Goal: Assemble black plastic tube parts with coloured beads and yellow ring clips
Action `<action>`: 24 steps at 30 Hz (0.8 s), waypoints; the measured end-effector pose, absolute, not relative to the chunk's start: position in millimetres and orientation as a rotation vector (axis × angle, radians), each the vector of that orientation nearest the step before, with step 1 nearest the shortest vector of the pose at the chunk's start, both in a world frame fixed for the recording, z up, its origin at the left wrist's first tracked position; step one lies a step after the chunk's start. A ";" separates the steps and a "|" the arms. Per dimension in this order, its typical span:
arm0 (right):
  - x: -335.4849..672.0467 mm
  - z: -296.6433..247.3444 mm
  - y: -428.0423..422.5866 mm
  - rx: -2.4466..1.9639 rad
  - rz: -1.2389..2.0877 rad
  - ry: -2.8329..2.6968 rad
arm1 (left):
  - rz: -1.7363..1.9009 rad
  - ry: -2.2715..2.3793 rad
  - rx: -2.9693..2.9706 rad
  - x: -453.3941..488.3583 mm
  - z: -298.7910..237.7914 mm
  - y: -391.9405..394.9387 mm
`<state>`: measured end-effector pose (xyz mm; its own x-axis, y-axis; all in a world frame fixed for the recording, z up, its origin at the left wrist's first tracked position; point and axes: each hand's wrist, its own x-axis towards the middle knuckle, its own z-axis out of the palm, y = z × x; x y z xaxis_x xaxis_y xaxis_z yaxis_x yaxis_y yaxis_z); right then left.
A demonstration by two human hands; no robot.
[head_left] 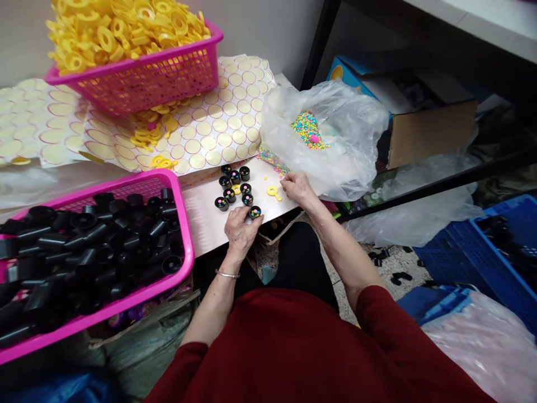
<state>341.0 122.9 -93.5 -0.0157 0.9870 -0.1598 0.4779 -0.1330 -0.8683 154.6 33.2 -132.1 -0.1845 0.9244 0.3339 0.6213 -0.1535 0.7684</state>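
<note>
My left hand (240, 224) is closed around a small black cup (254, 212) with coloured beads in it, at the near edge of the white board (205, 218). My right hand (297, 187) rests with fingers pinched on the board beside loose pastel beads (274, 161), next to a yellow ring (272, 191). What the pinch holds is too small to make out. Several more black cups (233, 184) with beads stand in a cluster just beyond my left hand. A clear plastic bag (327, 140) holding pastel beads (308, 130) lies open to the right.
A pink basket (184, 224) of black tubes sits at the left. Another pink basket (146, 78) heaped with yellow rings stands at the back on sheets of round stickers (218, 123). A cardboard box (428, 131) and a blue crate (495, 252) are at the right.
</note>
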 end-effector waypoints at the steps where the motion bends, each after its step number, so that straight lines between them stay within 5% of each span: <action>1: 338.9 -92.1 120.5 -1.696 0.956 -1.666 | 1.261 1.781 1.741 154.5 -132.0 33.3; 8: 318.5 -90.4 99.2 -1.723 0.505 -2.211 | 1.223 1.754 1.735 152.3 -130.9 32.1; 16: 316.7 -83.0 70.4 -1.162 0.902 -1.981 | 1.195 1.547 1.666 131.9 -133.7 26.0; 24: 309.4 -74.8 61.7 -1.199 0.753 -2.195 | 1.212 1.523 1.688 133.4 -133.1 26.8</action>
<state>309.4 61.7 -74.8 -0.4704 0.8643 0.1781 0.5731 0.4527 -0.6831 133.4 26.8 -133.1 -0.0529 0.9663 0.2518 0.4622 -0.1998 0.8639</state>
